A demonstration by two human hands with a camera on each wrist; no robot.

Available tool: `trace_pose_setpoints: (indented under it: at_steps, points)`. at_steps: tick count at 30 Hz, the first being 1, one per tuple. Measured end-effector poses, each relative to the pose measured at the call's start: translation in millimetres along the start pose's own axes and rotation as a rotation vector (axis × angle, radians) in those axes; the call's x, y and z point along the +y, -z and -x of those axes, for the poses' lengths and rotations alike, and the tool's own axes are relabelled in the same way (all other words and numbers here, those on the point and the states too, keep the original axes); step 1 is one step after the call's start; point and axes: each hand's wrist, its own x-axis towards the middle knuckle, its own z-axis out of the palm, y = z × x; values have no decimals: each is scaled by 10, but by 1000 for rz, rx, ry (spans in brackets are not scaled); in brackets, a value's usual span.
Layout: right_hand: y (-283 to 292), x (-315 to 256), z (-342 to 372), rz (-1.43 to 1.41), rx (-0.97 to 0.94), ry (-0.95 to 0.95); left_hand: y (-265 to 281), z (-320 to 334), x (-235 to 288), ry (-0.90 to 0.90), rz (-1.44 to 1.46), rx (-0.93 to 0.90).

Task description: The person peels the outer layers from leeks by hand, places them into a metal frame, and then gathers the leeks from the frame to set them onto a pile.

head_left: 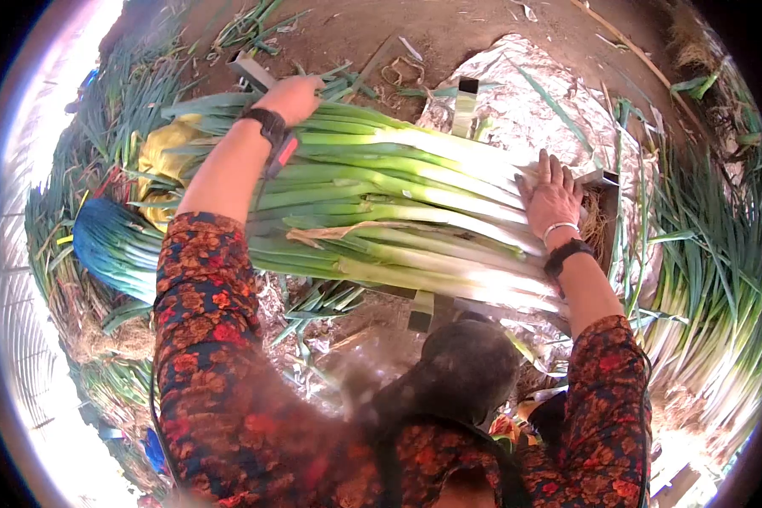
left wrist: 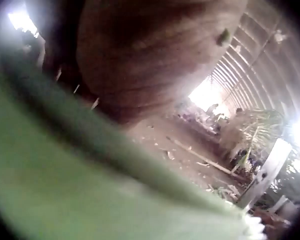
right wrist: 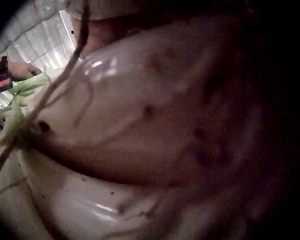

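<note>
Long green onions [head_left: 398,182] lie side by side across a metal frame [head_left: 466,106], leaves toward its left end and white root ends toward its right end. The left hand [head_left: 295,100] touches the leaves at the far left corner of the frame; its fingers point inward, but whether they are curled round any leaf cannot be told. The right hand [head_left: 554,207] rests on the white ends near the right end, its fingers straight and slightly spread, holding nothing in a grip. Beyond the left end are a yellow bag [head_left: 165,157] and a blue-wrapped bundle [head_left: 114,241]; more onions [head_left: 707,296] lie past the right end. The layer looks wide for the frame, so stalks along the near edge could roll off if the right hand pushed unevenly or lifted while the left hand pulled. Smooth, rounded white parts seem likely to slide over one another, leaving the root ends out of line. Hard pressure there could bruise them, and a sharp tug could tear the softer leaves or catch them on the frame's far left corner. The dry leaf [head_left: 339,230] lying across the layer could snag too. No brand, label or writing can be read, on the wrist device [head_left: 284,152] or elsewhere.
</note>
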Motion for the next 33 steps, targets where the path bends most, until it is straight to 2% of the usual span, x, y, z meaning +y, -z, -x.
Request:
trace_pose_setpoints:
  at_steps: [2,3,6,8,10,13,16,18,19,20,22,23,24,26,28,29,31,32,33]
  points:
    - [8,15,1,-8,5,-3,208,-193,309,-18,-105,-84]
    - [38,-3,-2,1,-4,-7,228,-283,414,-43,-15,-60]
    - [21,-12,2,-25,4,-2,148,-245,694,-80,66,-161]
    - [35,-7,-10,-9,-10,9,-98,93,841,58,-102,-214]
    - [64,-20,-12,9,-22,15,-693,316,696,5,-59,121]
    - [92,-12,-22,53,-55,18,-681,239,694,40,-93,67]
    - [202,-42,-34,53,-107,27,-463,318,857,-50,-552,124]
    - [306,-30,-10,6,-117,20,-326,379,1007,-135,-444,327]
    - [374,-39,63,13,-52,70,-239,381,1104,-188,-389,434]
    - [317,-19,173,-33,191,163,-195,435,1208,-179,-216,358]
    - [444,-41,411,-153,198,269,-82,766,1458,-149,130,194]
    - [503,-70,535,-138,118,351,-113,935,1478,-113,281,52]
    - [611,-161,764,-131,12,309,-129,1141,1499,-138,345,48]
    - [442,-154,1016,-107,-28,290,-189,1464,1508,-146,108,68]
    - [405,-193,1214,-264,-114,113,-388,1604,1466,-79,125,101]
    - [199,-108,1180,-343,-82,137,-506,1686,1434,-45,134,111]
    - [157,-156,1208,-385,-89,77,-614,1766,1376,-127,223,244]
    - [171,-160,1192,-397,-79,43,-631,1762,1361,-178,274,322]
    - [15,-127,1152,-333,-44,90,-593,1811,1373,-151,392,333]
